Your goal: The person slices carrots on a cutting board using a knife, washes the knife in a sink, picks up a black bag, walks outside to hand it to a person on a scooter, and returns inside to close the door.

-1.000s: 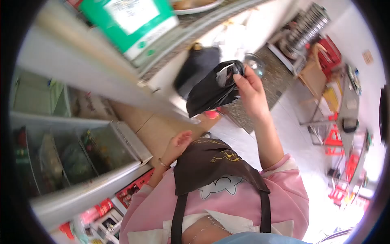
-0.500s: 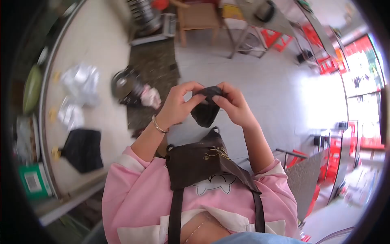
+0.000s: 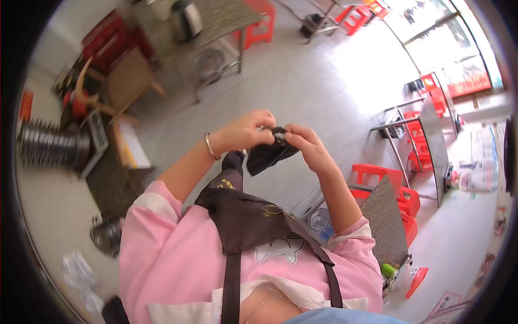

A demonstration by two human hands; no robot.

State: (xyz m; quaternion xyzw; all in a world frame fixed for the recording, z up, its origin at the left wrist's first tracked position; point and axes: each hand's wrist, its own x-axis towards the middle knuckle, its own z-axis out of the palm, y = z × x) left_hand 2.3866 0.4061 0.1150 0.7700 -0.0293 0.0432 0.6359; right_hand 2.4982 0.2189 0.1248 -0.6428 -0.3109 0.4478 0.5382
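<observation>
A small black plastic bag (image 3: 265,159) hangs in front of my apron, with its lower end tapering to a point. My left hand (image 3: 249,131) wears a bangle at the wrist and has its fingers curled round the bag's upper left edge. On the other side, my right hand (image 3: 306,143) pinches the top between thumb and fingers. A small whitish patch shows at the bag's top between the two hands; I cannot make out what it is. Below the hands is the dark brown apron (image 3: 253,221), worn over a pink shirt.
A speckled table (image 3: 226,24) with a kettle (image 3: 187,20) stands ahead on the left, near a wooden chair (image 3: 127,81). Red stools (image 3: 377,175) and another speckled table (image 3: 384,221) are close on my right. Clear plastic bags (image 3: 79,270) lie at lower left.
The view has turned right, away from the counter, which now lies at the lower left. Both hands still hold the black bag, now tilted, and a whitish patch shows at its top.
</observation>
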